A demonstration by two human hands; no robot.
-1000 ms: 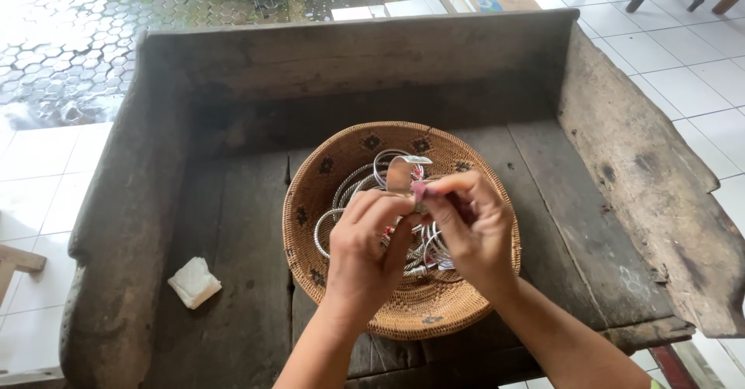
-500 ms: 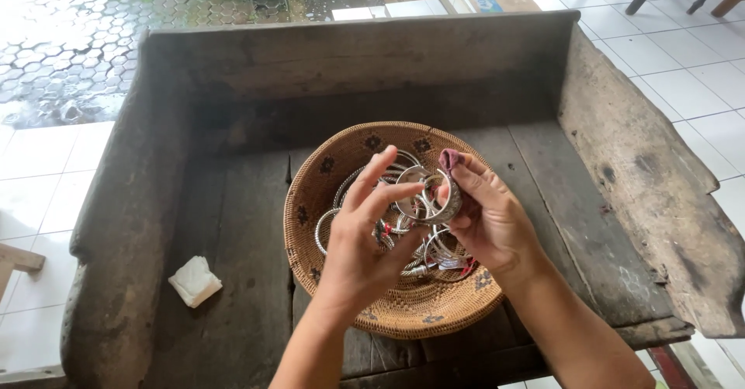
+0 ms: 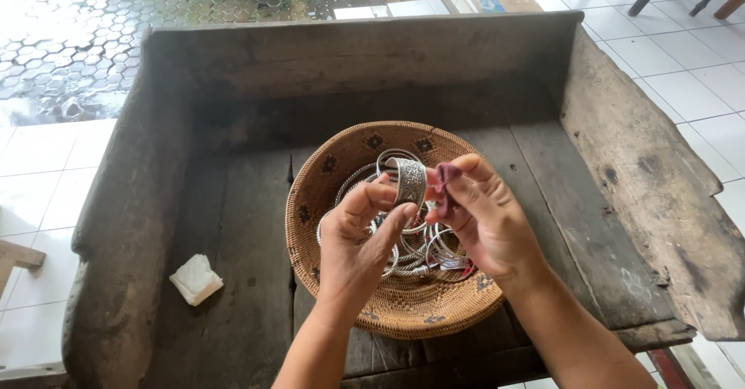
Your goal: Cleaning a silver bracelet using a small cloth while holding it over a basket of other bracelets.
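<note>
I see my left hand pinching a silver cuff over the basket. My right hand, at the cuff's 3 o'clock, grips a small purple cloth against it.

The wide cuff bracelet is silver with a dark embossed pattern across its band. The scrap of cloth beside it is dull maroon. The woven basket is tan with small dark diamond motifs round its wall, and the bangles heaped inside are plain silver. The bench is weathered grey-brown wood; the folded cloth at its near left is white.
</note>
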